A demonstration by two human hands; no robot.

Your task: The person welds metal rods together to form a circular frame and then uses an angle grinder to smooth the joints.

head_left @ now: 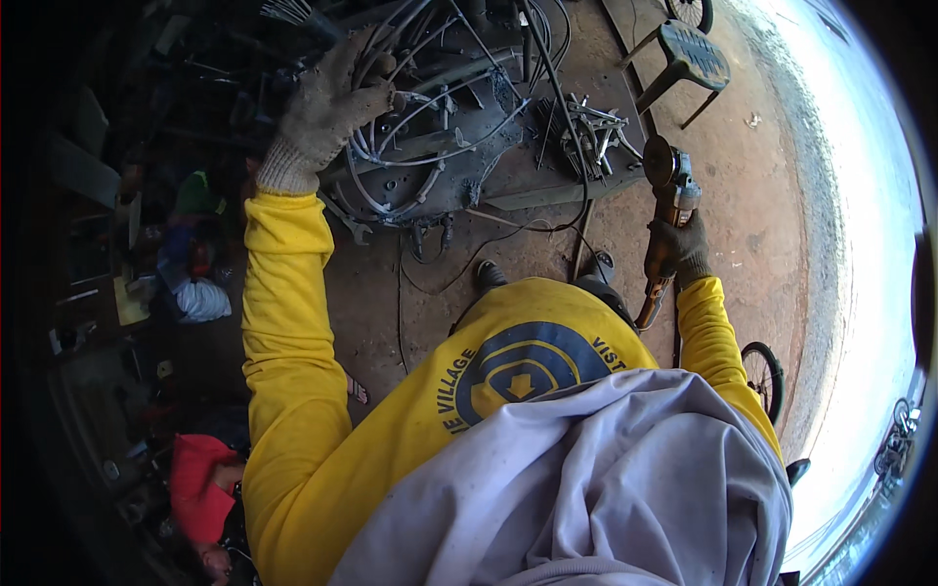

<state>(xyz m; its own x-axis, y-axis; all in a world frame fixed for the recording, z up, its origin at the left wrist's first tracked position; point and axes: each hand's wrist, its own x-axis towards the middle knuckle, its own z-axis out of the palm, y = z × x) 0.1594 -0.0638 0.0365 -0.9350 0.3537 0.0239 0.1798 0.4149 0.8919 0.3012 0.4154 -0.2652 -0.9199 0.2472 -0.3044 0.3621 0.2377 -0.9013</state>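
My left hand, in a worn knitted work glove, is at the far left of the workbench, closed around part of a frame of bent metal rods. Some of its fingers are hidden behind the rods. Off the bench's right end, my right hand, in a dark glove, grips an angle grinder by its body. The grinder's round disc points up and away from me, apart from the rod frame. Whether the disc is spinning I cannot tell.
A dark metal workbench carries a pile of metal pieces and loose cables. An open-end wrench juts from its near edge. A plastic stool stands beyond. Cables trail over the floor. A person in red is at lower left.
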